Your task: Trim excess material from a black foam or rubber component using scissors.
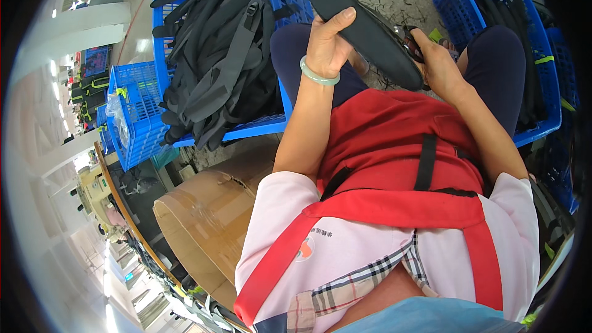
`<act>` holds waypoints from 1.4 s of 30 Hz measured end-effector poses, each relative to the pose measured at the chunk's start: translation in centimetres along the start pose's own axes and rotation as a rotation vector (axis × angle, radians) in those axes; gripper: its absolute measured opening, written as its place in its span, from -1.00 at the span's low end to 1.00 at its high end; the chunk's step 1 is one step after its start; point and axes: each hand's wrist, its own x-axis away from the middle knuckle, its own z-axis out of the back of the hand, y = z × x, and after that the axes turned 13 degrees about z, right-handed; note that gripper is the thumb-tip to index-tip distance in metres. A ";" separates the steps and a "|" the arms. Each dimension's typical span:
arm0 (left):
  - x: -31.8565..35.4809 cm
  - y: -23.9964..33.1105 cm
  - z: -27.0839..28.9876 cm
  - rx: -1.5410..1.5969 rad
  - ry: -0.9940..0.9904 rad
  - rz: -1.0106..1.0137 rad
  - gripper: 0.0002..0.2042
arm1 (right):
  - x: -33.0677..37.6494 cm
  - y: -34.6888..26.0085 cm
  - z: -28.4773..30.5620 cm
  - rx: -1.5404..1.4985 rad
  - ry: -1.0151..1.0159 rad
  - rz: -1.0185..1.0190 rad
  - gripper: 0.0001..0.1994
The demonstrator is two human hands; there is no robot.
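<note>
1. Head view: L hand point(330, 46) grips black padded strap point(373, 37) at upper ctr of frame, over the lap. Grip narrow: thumb flat on upper face, palm turned up; fingers under strap mostly hidden.
2. R hand point(441, 65), upper ctr-right, is closed round dark-handled hand tool point(413, 49), likely scissors or snips. Blade opening: cannot tell. Contact betw. tool and strap edge: cannot tell.
3. Strap slants from top ctr of frame down-right, rounded end nr R hand. Orientation prob. keeps the R edge exposed to the tool, w/ L hand steadying the piece.
4. Blue crate point(265, 126), upper left, stands beside L knee; heaped black straps point(216, 74) fill it. Position likely chosen for short reach from L side.
5. 2nd blue crate point(542, 132), upper right, stands beside R knee, w/ dark strips point(521, 43) inside; same reason prob. applies on R side.
6. Red apron point(401, 123), ctr, covers lap below strap, presumably to protect clothing.
7. Brown carton point(203, 209), lower left, sits nr the L elbow, apart from both hands.
</note>
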 end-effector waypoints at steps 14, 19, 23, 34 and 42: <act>0.6 -0.7 -0.5 -0.023 -0.018 -0.012 -0.84 | -0.5 -0.4 0.6 -0.086 -0.053 0.084 -0.54; 0.7 -0.7 -0.3 -0.018 -0.095 -0.010 -0.77 | -0.2 -1.1 1.0 -0.095 -0.031 0.079 -0.51; 0.9 -0.8 -0.2 -0.028 -0.104 0.004 -0.76 | -0.2 -1.7 1.2 -0.102 -0.079 0.021 -0.51; 0.7 -1.0 0.1 -0.040 -0.057 -0.015 -0.77 | -0.6 -0.6 0.3 0.029 -0.050 0.047 -0.62; 0.6 -1.1 0.1 -0.013 -0.103 0.025 -0.79 | 0.0 -0.8 0.6 0.029 0.051 0.063 -0.67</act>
